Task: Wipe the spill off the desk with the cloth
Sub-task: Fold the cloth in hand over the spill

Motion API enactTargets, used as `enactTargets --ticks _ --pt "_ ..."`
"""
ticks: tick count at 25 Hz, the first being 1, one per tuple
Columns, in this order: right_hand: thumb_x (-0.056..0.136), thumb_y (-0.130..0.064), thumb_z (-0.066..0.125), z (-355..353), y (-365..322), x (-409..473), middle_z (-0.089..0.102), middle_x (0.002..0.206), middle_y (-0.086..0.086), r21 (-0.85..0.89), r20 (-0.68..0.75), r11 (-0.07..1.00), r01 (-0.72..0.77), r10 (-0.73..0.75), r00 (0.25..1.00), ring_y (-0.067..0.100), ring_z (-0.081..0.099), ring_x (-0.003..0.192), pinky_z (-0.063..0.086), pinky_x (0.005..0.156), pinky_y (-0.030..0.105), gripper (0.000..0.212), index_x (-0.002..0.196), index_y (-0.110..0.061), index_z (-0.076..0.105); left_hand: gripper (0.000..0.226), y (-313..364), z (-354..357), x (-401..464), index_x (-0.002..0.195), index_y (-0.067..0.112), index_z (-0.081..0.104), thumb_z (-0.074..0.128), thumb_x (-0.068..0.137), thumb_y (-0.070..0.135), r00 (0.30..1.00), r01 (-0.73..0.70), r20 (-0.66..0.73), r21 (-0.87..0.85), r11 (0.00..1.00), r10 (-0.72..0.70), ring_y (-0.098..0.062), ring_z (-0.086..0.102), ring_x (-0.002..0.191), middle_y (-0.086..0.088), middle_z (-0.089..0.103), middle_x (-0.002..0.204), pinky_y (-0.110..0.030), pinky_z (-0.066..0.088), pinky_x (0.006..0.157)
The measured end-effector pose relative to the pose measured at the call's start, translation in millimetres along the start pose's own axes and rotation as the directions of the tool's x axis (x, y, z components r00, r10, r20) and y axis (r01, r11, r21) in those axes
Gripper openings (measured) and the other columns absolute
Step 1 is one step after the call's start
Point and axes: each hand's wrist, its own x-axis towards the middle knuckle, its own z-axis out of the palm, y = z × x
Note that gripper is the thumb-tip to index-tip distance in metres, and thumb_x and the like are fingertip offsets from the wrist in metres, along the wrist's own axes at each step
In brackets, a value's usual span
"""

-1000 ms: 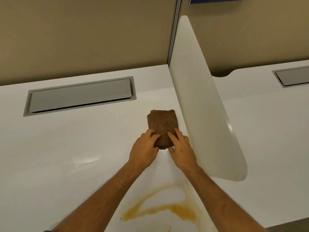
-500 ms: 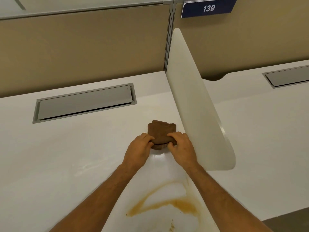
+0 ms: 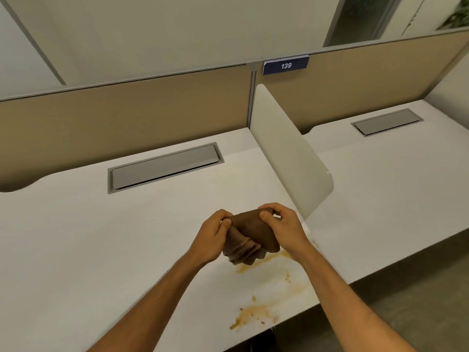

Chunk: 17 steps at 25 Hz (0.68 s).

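Both hands, left hand (image 3: 215,233) and right hand (image 3: 284,228), pinch the brown cloth (image 3: 250,237) by its upper edge, holding it bunched above the counter (image 3: 101,250). Nearer, the orange-brown spill (image 3: 256,313) remains streaked toward the near edge; wiping appears barely begun.

Counted: two hands, left (image 3: 212,236) and right (image 3: 284,228), both pinching one brown cloth (image 3: 250,240). One amber spill (image 3: 256,317) in scattered streaks on the near surface (image 3: 76,237). Two white surfaces in all, the second (image 3: 393,189) beyond one white divider (image 3: 286,153). Two grey cable hatches, one (image 3: 165,167) per surface, the other (image 3: 387,122) farther right. One blue sign (image 3: 285,65) numbered 139.
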Motion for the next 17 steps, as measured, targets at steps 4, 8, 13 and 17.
enactTargets --ticks 4,8,13,17 --pt "0.101 -0.02 0.061 31 -50 -61 0.071 0.115 -0.009 -0.086 0.019 0.989 0.118 -0.117 0.993 0.021 0.067 0.109 0.058 0.097 0.048 0.017 0.107 -0.03 0.074 0.018 6 -30 -70 0.11 0.025 0.063 0.045 0.109 0.029 1.0 -0.016 0.012 -0.111 0.994 0.018 -0.005 0.067 0.094 0.008 0.069 0.106 -0.012 0.053 0.078" --pt "0.103 -0.022 0.059 50 -92 -108 0.068 0.117 -0.018 -0.114 0.129 0.966 0.233 -0.218 0.967 0.016 0.064 0.113 0.057 0.1 0.042 0.024 0.114 -0.04 0.071 0.05 13 -53 -116 0.135 0.03 0.059 0.065 0.09 0.051 0.99 -0.009 0.138 -0.179 0.984 0.034 -0.016 0.072 0.107 0.011 0.069 0.127 -0.033 0.063 0.089" --pt "0.098 -0.026 0.068 56 -121 -127 0.071 0.106 -0.004 -0.157 0.031 0.952 0.261 -0.26 0.965 0.018 0.067 0.104 0.058 0.098 0.038 0.032 0.126 -0.039 0.064 0.038 26 -64 -143 0.112 0.01 0.072 0.058 0.082 0.027 0.974 -0.043 0.214 -0.159 0.986 0.077 -0.03 0.074 0.093 -0.013 0.077 0.104 -0.04 0.064 0.081" --pt "0.096 -0.03 0.069 60 -88 -146 0.067 0.125 0.002 -0.108 -0.233 0.992 0.07 -0.093 0.968 0.024 0.065 0.115 0.055 0.101 0.042 0.038 0.133 -0.023 0.062 0.03 24 -67 -155 0.111 0.003 0.071 0.053 0.091 0.015 0.973 0.066 0.23 -0.285 0.956 0.001 -0.038 0.072 0.099 -0.023 0.073 0.106 -0.047 0.063 0.086"
